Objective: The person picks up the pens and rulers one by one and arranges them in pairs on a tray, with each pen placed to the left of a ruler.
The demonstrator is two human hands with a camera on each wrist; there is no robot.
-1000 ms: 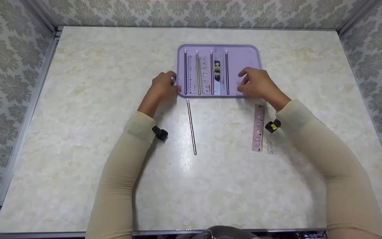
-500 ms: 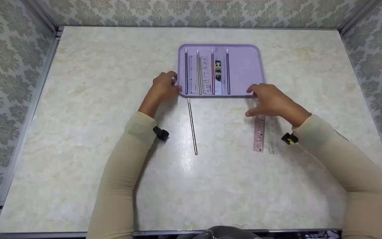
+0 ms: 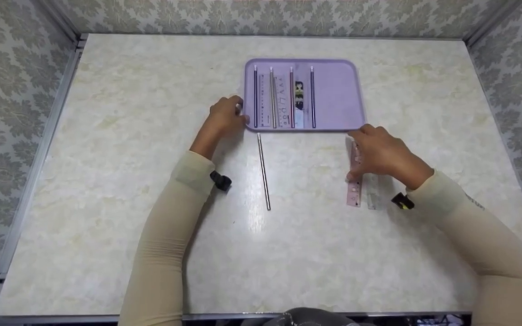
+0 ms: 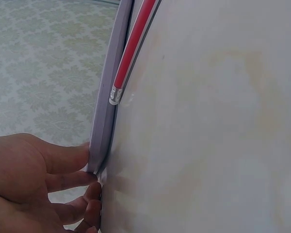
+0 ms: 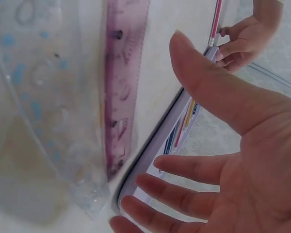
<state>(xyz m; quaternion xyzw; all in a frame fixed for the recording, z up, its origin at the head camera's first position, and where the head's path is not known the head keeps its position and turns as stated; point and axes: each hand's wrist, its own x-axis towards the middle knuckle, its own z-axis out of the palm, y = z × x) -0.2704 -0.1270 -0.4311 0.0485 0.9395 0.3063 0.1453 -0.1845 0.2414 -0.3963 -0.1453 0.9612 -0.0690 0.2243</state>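
Observation:
My left hand [image 3: 225,117] holds the left rim of a purple tray [image 3: 340,93]; in the left wrist view the thumb lies on the rim and the fingers at its corner. My right hand [image 3: 385,151] hovers just off the tray's front right corner, over a pink see-through ruler [image 3: 354,194]. Its thumb and fingers are spread, with nothing between them, as the right wrist view shows. Beside the pink ruler lies a clear strip with blue marks [image 5: 39,97], seemingly another ruler [image 3: 372,197], partly under the hand.
Inside the tray several pencils [image 3: 313,97] stand in a row, with clear rulers [image 3: 264,99] and a dark-patterned strip [image 3: 299,97] between them. One striped pencil [image 3: 264,172] lies on the table in front of the tray. Patterned walls [image 3: 261,18] border the table.
My right hand has moved from over the tray's right part toward me and to the right, above the rulers. My left hand stays at the tray's left rim.

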